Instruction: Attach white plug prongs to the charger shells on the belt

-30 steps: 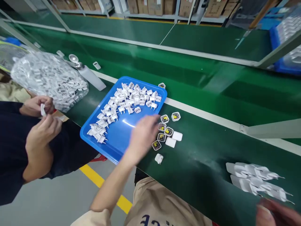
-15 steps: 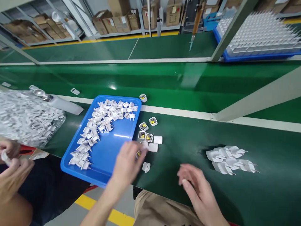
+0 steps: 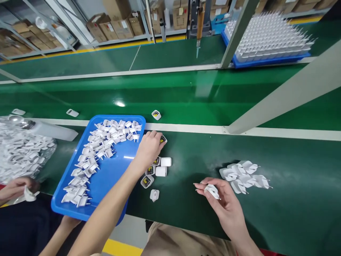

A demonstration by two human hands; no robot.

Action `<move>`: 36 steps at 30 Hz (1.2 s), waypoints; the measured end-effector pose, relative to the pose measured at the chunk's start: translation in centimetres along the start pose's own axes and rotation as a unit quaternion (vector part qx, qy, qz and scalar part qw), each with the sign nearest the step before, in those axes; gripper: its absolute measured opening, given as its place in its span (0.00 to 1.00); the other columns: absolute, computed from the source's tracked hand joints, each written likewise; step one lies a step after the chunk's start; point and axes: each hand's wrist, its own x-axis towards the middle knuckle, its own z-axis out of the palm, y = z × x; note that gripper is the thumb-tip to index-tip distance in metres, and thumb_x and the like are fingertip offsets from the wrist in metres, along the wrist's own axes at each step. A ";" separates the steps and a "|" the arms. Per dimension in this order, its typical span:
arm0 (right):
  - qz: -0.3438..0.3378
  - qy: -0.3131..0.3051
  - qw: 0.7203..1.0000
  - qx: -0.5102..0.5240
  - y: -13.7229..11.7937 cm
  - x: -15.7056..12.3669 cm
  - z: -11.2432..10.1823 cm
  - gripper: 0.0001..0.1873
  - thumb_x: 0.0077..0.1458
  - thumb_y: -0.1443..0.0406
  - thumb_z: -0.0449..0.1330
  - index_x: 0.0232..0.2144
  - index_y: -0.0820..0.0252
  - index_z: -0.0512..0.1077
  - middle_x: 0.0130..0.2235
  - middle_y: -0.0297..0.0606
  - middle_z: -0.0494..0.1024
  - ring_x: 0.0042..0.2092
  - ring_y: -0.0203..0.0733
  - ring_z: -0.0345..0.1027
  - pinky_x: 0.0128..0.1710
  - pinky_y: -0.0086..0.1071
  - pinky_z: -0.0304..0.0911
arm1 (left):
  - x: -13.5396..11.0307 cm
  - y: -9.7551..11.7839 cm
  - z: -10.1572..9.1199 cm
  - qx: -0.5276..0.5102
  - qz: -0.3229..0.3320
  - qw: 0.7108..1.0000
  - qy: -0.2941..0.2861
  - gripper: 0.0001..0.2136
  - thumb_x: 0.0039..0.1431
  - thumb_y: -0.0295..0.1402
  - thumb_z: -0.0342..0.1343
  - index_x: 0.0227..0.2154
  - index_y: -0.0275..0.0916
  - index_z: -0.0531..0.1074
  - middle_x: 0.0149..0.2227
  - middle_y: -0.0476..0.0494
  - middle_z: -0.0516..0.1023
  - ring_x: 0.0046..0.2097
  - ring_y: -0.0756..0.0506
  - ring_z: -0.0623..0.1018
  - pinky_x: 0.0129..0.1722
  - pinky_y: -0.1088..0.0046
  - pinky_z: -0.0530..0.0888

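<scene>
My left hand [image 3: 149, 148] reaches across the blue tray's right edge, its fingers closed on a white charger housing [image 3: 163, 139] with a yellow-and-black inside. Below it lie more such housings [image 3: 147, 181], some partly hidden by my wrist, and two white blocks [image 3: 161, 171] lying face down. A single white plug piece [image 3: 154, 195] rests nearer the table edge. In my right hand [image 3: 226, 204], a white plug head [image 3: 212, 191] is held between thumb and fingers. To its right is a cluster of white plugs [image 3: 243, 176] with pins pointing right.
The blue tray [image 3: 117, 192] holds many white plug pieces. At left, a co-worker's hand [image 3: 18, 188] holds a white part beside a bag of white pieces [image 3: 29, 153]. One housing [image 3: 156, 115] sits on the green belt [image 3: 176, 99]. A white post [image 3: 279, 92] slants at right.
My left hand has moved up and away to a farther housing. My right hand, empty before, now holds a plug head. A co-worker's arm now shows under the tray. The view has shifted right.
</scene>
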 end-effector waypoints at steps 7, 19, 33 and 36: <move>-0.169 0.040 0.944 -0.280 -2.2 -1.8 -2.4 0.09 0.61 0.63 0.67 0.43 0.46 0.83 0.42 0.39 0.72 0.42 0.42 0.73 0.40 0.36 0.76 | -6.1 9.8 2.0 -0.075 0.180 0.981 -0.002 0.10 0.68 0.35 0.57 0.48 0.37 0.75 0.41 0.39 0.81 0.42 0.39 0.80 0.44 0.62 0.74; -0.194 0.060 0.883 -0.424 -0.9 -1.7 -1.7 0.06 0.65 0.66 0.63 0.43 0.51 0.77 0.45 0.39 0.80 0.46 0.45 0.76 0.49 0.41 0.74 | -12.6 13.2 5.8 -0.251 0.060 0.966 0.014 0.15 0.61 0.30 0.65 0.49 0.41 0.71 0.37 0.48 0.80 0.39 0.42 0.80 0.38 0.66 0.75; -0.245 0.012 0.771 -0.588 0.1 -0.9 -1.1 0.07 0.67 0.68 0.60 0.44 0.52 0.76 0.41 0.39 0.75 0.40 0.45 0.69 0.42 0.42 0.69 | -12.7 13.5 8.0 -0.303 0.054 0.948 0.080 0.11 0.58 0.30 0.65 0.44 0.42 0.74 0.35 0.48 0.78 0.38 0.42 0.77 0.40 0.64 0.73; -0.221 0.002 0.766 -0.603 -0.1 -0.7 -1.0 0.08 0.67 0.68 0.58 0.44 0.51 0.76 0.40 0.40 0.75 0.40 0.46 0.68 0.42 0.43 0.69 | -12.6 13.3 8.1 -0.305 0.063 0.947 0.080 0.10 0.60 0.31 0.63 0.44 0.42 0.74 0.34 0.48 0.77 0.38 0.42 0.77 0.39 0.64 0.72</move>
